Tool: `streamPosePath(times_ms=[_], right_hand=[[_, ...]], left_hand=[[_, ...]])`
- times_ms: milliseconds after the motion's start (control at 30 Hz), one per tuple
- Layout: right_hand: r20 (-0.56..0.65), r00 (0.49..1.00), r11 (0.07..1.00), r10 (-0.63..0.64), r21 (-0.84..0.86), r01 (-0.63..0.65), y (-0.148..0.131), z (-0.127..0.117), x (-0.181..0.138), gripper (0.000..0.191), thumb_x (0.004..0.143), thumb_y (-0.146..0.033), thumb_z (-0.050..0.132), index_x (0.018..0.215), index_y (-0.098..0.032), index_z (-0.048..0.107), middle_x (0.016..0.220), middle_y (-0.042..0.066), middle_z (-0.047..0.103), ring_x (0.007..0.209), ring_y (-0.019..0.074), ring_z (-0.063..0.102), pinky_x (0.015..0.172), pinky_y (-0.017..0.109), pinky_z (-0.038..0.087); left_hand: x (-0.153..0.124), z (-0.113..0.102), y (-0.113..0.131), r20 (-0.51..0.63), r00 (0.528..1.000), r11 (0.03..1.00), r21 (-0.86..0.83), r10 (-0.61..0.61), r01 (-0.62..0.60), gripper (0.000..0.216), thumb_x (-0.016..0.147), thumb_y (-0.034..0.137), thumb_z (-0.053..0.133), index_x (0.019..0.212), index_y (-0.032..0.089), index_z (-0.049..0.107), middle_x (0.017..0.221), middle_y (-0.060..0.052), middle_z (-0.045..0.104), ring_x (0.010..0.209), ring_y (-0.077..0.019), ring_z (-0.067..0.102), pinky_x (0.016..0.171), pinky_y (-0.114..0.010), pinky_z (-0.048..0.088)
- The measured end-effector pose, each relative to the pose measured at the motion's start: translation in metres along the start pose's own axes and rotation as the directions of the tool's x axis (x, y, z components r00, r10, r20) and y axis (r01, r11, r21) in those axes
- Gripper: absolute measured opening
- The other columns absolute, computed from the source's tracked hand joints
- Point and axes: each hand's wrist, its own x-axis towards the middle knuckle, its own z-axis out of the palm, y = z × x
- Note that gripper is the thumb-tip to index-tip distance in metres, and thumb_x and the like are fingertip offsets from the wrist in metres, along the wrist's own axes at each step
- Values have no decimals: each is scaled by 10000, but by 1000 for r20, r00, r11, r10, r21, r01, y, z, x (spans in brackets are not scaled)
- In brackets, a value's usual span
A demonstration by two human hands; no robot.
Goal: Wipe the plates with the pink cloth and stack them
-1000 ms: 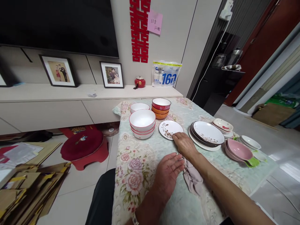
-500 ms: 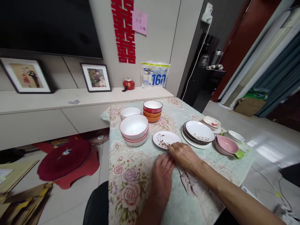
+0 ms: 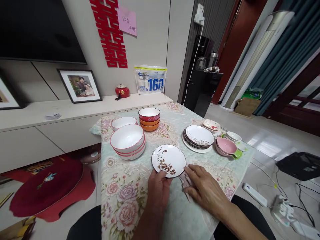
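A white plate (image 3: 169, 159) with brown flowers and a dark rim is tilted up slightly over the table. My left hand (image 3: 159, 188) grips its near edge, thumb on top and fingers underneath. Beside the plate's right edge, my right hand (image 3: 203, 186) has its fingers closed over a pale pinkish cloth (image 3: 186, 182), partly hidden under the palm. Right of the plate stands a stack of similar plates (image 3: 200, 136). To its left are stacked white bowls with red rims (image 3: 128, 140).
Behind are red and orange bowls (image 3: 149, 119). On the right sit pink bowls (image 3: 226, 145), small white bowls (image 3: 233, 136) and heart-patterned dishes (image 3: 211, 125). The flowered tablecloth (image 3: 125, 200) covers the table. A low cabinet with a plastic pack (image 3: 150, 80) stands beyond.
My left hand has taken hold of the plate, which is now nearer and tilted. My right hand has left its rim for the cloth. The view has turned right.
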Motion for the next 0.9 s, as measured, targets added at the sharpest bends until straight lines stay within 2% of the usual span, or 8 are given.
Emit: streamPosePath(times_ms=[100,233,300,400,500,633,800,900], right_hand=[[100,994,997,55,54,-61,6,1,-7,675,824,-178,615,1477,-166,442,1418,196,531,1248,319,544,981,449,493],[162,985,980,65,174,-93,19,-13,5,488,771,-50,488,1203,-190,666,1074,111,687,957,237,660,839,343,521],[117,992,951,49,297,-82,28,-29,16,420,760,-68,497,1089,-225,706,1027,69,712,961,224,662,863,326,504],[-2,998,900,62,433,-55,38,-54,34,369,797,-125,509,1082,-241,712,1082,51,728,986,221,662,880,322,487],[-68,997,866,45,500,-5,41,-66,55,363,808,-172,535,1116,-249,709,1103,33,730,978,216,666,859,310,487],[-91,996,912,22,411,18,40,-48,77,371,814,-151,518,1129,-220,701,1082,53,725,995,214,651,868,299,466],[120,992,996,40,80,-50,32,-14,82,293,850,-130,506,1081,-172,680,978,92,645,894,202,622,773,268,437],[149,985,996,85,-30,-81,23,-5,82,211,940,-238,506,1064,-171,664,1026,108,600,899,206,618,736,264,430]], left_hand=[[-5,4,4,14,1000,1000,-7,5,-4,646,612,13,624,1216,243,634,1124,-57,746,1030,-260,697,862,-367,580],[-7,3,4,-35,999,1000,-6,0,0,638,646,7,607,1243,232,604,1150,-75,737,975,-243,708,832,-374,595],[-8,3,2,-35,999,1000,-3,10,-10,588,697,41,608,1257,217,589,1137,-85,740,956,-238,712,831,-381,594],[-7,5,0,-38,999,999,25,29,-28,513,762,104,613,1269,171,568,1091,-110,751,945,-243,720,841,-386,586],[-2,10,0,-91,995,996,79,35,-28,470,784,118,599,1252,127,559,1015,-128,763,872,-238,732,818,-382,583],[5,16,1,-86,996,984,177,22,-6,431,755,103,595,1186,99,577,889,-116,765,731,-223,722,736,-365,578],[10,16,-1,-55,998,974,224,33,-20,479,670,139,674,1143,133,599,817,-64,756,696,-214,708,704,-342,561],[9,14,0,-11,1000,974,226,5,-2,550,606,96,676,1151,143,619,851,-63,761,754,-223,714,734,-339,553]])
